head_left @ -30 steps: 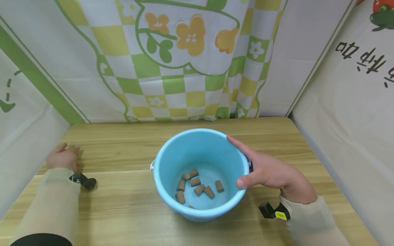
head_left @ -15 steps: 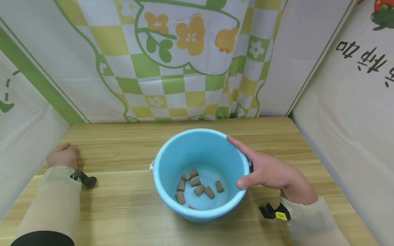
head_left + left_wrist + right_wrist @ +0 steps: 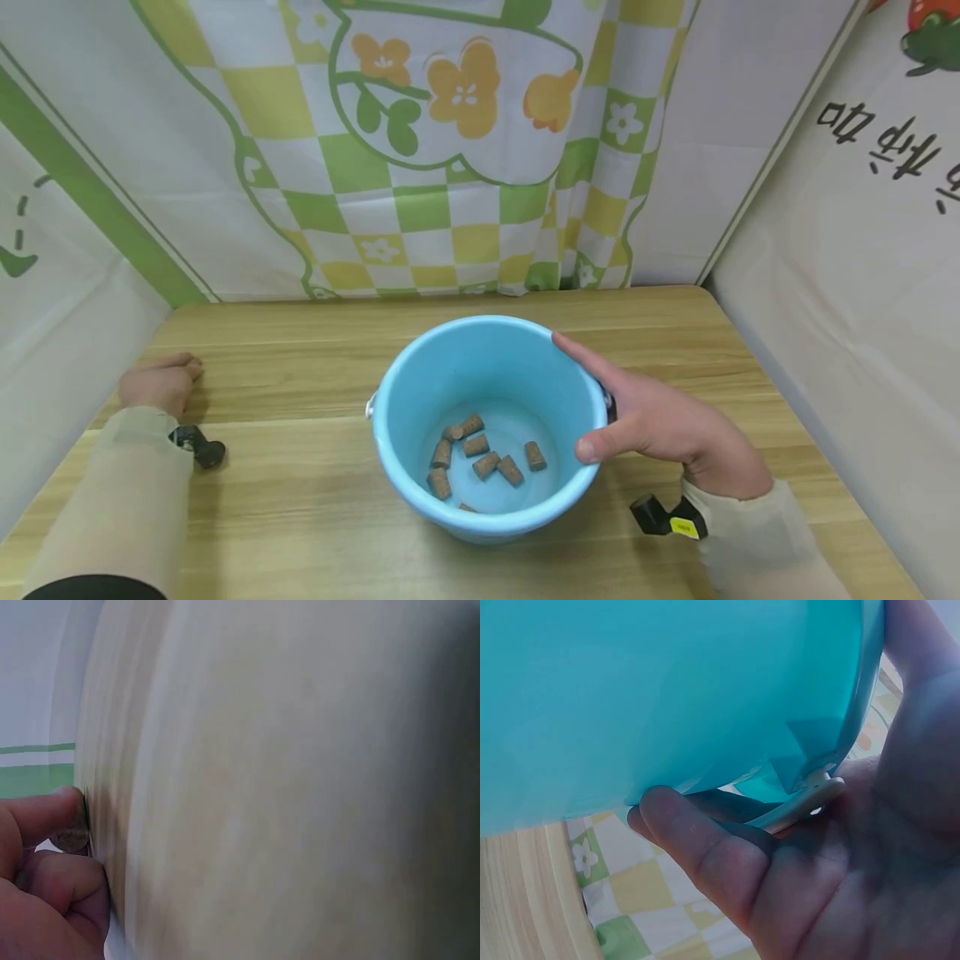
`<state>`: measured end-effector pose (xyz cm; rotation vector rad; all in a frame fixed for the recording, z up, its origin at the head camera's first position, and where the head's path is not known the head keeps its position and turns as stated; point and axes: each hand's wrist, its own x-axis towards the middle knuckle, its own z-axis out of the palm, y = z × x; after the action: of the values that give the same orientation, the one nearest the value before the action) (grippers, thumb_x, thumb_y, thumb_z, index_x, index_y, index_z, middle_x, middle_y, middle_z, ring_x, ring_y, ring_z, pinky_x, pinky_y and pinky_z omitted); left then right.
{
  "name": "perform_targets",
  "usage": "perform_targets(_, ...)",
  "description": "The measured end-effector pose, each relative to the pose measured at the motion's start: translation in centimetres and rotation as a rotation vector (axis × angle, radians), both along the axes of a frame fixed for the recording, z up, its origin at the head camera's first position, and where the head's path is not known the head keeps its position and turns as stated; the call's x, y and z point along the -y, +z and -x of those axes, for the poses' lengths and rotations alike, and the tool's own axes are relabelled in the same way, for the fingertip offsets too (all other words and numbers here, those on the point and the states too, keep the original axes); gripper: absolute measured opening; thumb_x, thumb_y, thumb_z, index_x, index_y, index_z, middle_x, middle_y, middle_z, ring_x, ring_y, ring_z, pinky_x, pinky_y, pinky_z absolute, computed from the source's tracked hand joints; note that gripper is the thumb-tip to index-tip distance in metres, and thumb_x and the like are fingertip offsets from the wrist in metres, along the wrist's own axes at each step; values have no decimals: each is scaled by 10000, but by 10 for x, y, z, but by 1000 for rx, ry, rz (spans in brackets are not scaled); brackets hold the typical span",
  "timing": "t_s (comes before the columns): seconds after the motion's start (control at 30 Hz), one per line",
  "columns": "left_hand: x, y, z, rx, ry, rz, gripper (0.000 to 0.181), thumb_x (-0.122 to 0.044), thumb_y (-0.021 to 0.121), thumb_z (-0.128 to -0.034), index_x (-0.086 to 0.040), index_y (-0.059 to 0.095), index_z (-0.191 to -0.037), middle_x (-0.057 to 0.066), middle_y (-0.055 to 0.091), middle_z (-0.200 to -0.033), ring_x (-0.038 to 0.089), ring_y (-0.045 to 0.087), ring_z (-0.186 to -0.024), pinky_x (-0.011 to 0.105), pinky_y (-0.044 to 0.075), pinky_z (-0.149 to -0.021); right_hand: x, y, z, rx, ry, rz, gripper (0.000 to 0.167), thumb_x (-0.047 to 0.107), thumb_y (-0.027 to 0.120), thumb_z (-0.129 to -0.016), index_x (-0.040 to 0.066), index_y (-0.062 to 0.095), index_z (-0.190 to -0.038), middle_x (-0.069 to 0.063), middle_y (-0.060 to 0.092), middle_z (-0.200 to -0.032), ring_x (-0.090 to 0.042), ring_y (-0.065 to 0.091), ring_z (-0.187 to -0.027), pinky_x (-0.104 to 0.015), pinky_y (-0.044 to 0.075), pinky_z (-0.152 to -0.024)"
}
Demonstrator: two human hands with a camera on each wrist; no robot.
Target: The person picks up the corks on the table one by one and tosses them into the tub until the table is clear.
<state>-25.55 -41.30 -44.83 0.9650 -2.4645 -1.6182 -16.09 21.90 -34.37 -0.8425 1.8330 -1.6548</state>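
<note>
A light blue bucket [image 3: 491,521] stands on the table, with several brown corks [image 3: 486,464] lying on its bottom. My right hand [image 3: 652,417] grips the bucket's right side: the thumb lies over the rim, and in the right wrist view the other fingers [image 3: 697,847] bend under the handle and against the outer wall. Far to the left, my left hand [image 3: 157,387] is low over the table with its fingers curled. The left wrist view shows a cork [image 3: 73,834] between its fingers, partly hidden; the head view does not show that cork.
The wooden table [image 3: 300,500] is bordered by white cloth walls at left and right. A green and yellow checked curtain [image 3: 472,208] hangs behind its back edge. The bucket's white handle joint [image 3: 371,405] sticks out on the left.
My left hand's fingers were spread, then drew in; now they reach slightly further right and stay bent. The right hand, bucket and corks inside have stayed in place.
</note>
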Motion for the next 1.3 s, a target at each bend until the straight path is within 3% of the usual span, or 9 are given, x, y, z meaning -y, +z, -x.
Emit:
perform_targets(0.13, 0, 0, 0, 58, -100, 164, 556, -408, 618, -963, -166, 492, -1448, 22, 466, -1471, 280, 465, -1230, 270, 461, -814, 0, 0, 0, 3, 0, 1, 1123, 220, 845, -815, 253, 56, -1614, -309, 314, -1472, -461, 534, -1160, -537, 506, -891)
perform_targets(0.17, -1, 1, -1, 59, -123, 182, 570, -409, 602, -973, -140, 465, -1457, 63, 374, -1511, 309, 377, -1335, 292, 430, -927, 0, 0, 0, 8, 1, 0, 1124, 224, 845, -815, 258, 54, -1613, -305, 310, -1477, -460, 532, -1165, -545, 500, -897)
perform_targets(0.3, -3, 2, -4, 41, -181, 226, 538, -343, 582, -997, -90, 441, -1450, 119, 346, -1503, 416, 204, -1441, 494, 203, -1143, 0, 1, -1, -6, -11, -23, 1118, 231, 842, -817, 266, 59, -1613, -290, 316, -1482, -472, 527, -1167, -534, 500, -901)
perform_targets(0.33, -5, 2, -4, 37, -187, 236, 528, -325, 588, -996, -82, 448, -1443, 115, 358, -1488, 426, 193, -1437, 511, 153, -1151, 0, 1, -1, -8, -14, -30, 1117, 233, 842, -816, 269, 60, -1613, -286, 319, -1482, -474, 527, -1166, -522, 504, -901)
perform_targets(0.43, -8, 3, -5, 28, -215, 295, 503, -300, 608, -985, -73, 484, -1417, 130, 410, -1447, 418, 275, -1412, 512, 221, -1131, -1, 1, -1, -9, -16, -32, 1115, 232, 841, -817, 266, 61, -1613, -289, 322, -1479, -486, 524, -1163, -507, 510, -894)
perform_targets(0.63, -14, 10, -8, 43, -381, 433, 521, -351, 628, -972, -46, 524, -1382, 197, 435, -1414, 512, 285, -1362, 581, 251, -1076, -2, 2, -1, -16, -5, -30, 1107, 215, 830, -828, 259, 51, -1613, -290, 304, -1485, -501, 516, -1161, -499, 520, -881)
perform_targets(1.0, -32, 22, -15, 104, -536, 417, 636, -430, 643, -960, -18, 491, -1419, 297, 299, -1489, 579, 217, -1343, 648, 220, -1049, 0, 3, 1, -4, -3, -29, 1122, 229, 839, -820, 256, 44, -1612, -293, 304, -1488, -499, 514, -1170, -494, 514, -890)
perform_targets(1.2, -45, 27, -17, 134, -612, 421, 654, -423, 682, -930, -6, 513, -1405, 319, 320, -1472, 585, 218, -1336, 668, 209, -1040, 1, 4, 2, -15, 2, -37, 1123, 242, 841, -820, 256, 46, -1613, -288, 308, -1488, -496, 515, -1171, -492, 517, -889)
perform_targets(1.3, -63, 29, -18, 152, -672, 338, 624, -376, 684, -942, 3, 521, -1410, 326, 350, -1471, 531, 380, -1264, 594, 347, -984, -1, 3, 1, -23, -5, -50, 1125, 254, 841, -822, 259, 41, -1613, -276, 308, -1491, -488, 517, -1171, -486, 518, -889)
